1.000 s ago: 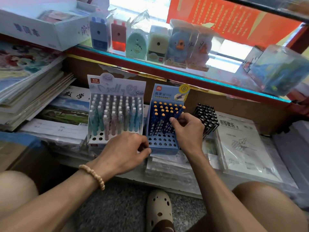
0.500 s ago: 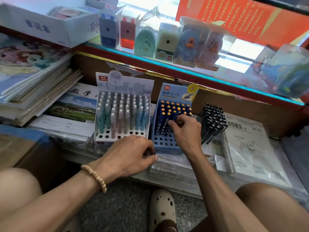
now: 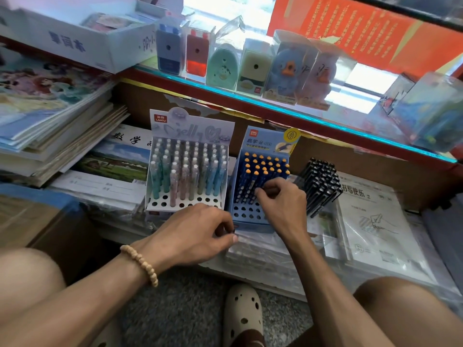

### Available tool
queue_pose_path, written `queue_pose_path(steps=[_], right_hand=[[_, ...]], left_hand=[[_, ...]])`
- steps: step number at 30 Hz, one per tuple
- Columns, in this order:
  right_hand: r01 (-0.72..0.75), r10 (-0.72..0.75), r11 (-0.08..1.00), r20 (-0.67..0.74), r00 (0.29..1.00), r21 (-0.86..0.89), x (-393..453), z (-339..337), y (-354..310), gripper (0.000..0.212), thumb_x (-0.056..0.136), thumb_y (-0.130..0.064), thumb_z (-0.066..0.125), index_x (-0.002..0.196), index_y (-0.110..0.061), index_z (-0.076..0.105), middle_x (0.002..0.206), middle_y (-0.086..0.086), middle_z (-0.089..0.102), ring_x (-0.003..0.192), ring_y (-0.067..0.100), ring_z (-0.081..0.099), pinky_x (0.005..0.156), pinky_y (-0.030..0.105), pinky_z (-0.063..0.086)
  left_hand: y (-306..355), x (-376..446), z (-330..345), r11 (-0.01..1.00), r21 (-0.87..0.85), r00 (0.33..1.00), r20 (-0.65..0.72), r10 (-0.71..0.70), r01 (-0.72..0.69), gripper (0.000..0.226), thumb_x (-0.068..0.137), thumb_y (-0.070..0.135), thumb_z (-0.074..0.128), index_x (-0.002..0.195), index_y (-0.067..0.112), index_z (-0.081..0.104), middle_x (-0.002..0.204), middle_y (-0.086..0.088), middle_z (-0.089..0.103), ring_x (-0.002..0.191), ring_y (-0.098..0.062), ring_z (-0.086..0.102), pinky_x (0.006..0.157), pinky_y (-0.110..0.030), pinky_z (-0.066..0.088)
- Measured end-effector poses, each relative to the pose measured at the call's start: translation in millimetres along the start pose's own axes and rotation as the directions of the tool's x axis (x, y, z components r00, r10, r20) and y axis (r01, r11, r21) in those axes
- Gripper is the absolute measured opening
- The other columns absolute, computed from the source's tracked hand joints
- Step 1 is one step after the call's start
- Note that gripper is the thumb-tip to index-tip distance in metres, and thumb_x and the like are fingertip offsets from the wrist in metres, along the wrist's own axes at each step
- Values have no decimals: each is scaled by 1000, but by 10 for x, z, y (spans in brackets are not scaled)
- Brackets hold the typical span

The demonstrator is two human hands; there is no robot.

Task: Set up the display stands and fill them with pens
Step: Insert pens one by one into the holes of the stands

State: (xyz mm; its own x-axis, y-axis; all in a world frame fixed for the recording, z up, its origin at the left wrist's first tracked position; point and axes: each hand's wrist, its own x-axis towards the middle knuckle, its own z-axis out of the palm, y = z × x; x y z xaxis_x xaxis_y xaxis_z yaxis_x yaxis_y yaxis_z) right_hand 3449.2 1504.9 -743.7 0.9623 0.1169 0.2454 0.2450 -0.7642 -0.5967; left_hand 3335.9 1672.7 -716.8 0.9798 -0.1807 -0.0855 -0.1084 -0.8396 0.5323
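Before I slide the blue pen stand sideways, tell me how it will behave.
The blue pen stand looks like thin card, so it probably slides easily and flexes if squeezed. Its orange-capped pens fill only the back rows, and the tall header sits there too, so it may tip backward. The right hand among the pens could steady it.

White cardboard pen stand (image 3: 186, 176) sits left of blue cardboard pen stand (image 3: 260, 179); black pen bundle (image 3: 319, 185) stands right of both, glass shelf (image 3: 288, 113) behind and above.
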Motion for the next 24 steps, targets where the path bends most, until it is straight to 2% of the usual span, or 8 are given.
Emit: queue_pose_path(steps=[2, 6, 10, 14, 20, 24], right_hand=[[47, -47, 998, -7, 999, 30, -24, -110, -98, 27, 88, -34, 73, 105, -13, 73, 89, -2, 72, 84, 13, 67, 80, 32, 56], [134, -141, 988, 101, 985, 70, -50, -333, -311, 34, 87, -35, 74, 113, -13, 71, 97, -3, 70, 91, 11, 65, 84, 33, 56], [246, -254, 967, 177, 951, 68, -45, -523, -552, 37, 87, -38, 74, 115, -14, 70, 104, -2, 71, 97, 11, 65, 89, 34, 56], [376, -355, 927, 301, 885, -12, -3, -598, -813, 39, 87, -41, 72, 119, -18, 68, 114, -3, 69, 102, 11, 63, 91, 36, 55], [544, -489, 839, 424, 763, -11, 124, -605, -1390, 27, 90, -39, 70, 110, -21, 69, 105, -4, 67, 95, 11, 60, 87, 37, 54], [641, -581, 767, 451, 678, 23, 200, -517, -1867, 41, 88, -45, 69, 122, -23, 65, 120, -5, 66, 105, 10, 59, 93, 33, 52]], left_hand=[[-11, -20, 17, 1000, 1, 1000, 16, -6, 6, 22, 94, 50, 56, 102, 32, 65, 93, 15, 66, 80, 0, 62, 76, -24, 55], [-30, -89, -23, 1000, 4, 999, 34, -24, 24, 24, 94, 50, 56, 107, 32, 64, 97, 16, 66, 83, 2, 61, 80, -25, 55], [-29, -189, -207, 998, -25, 999, -14, -50, 50, 22, 93, 49, 57, 107, 33, 64, 99, 16, 65, 85, 4, 60, 79, -20, 53], [-2, -335, -451, 996, -38, 993, -92, -79, 76, 17, 92, 46, 60, 103, 34, 65, 92, 18, 62, 83, 3, 59, 72, -16, 47], [12, -701, -945, 991, 8, 962, -239, -129, 134, 19, 92, 48, 61, 97, 32, 69, 86, 19, 65, 79, 3, 61, 71, -21, 51], [-64, -1063, -1207, 970, 64, 926, -318, -201, 233, 25, 92, 52, 58, 102, 32, 68, 88, 20, 65, 80, 3, 61, 72, -21, 51]])
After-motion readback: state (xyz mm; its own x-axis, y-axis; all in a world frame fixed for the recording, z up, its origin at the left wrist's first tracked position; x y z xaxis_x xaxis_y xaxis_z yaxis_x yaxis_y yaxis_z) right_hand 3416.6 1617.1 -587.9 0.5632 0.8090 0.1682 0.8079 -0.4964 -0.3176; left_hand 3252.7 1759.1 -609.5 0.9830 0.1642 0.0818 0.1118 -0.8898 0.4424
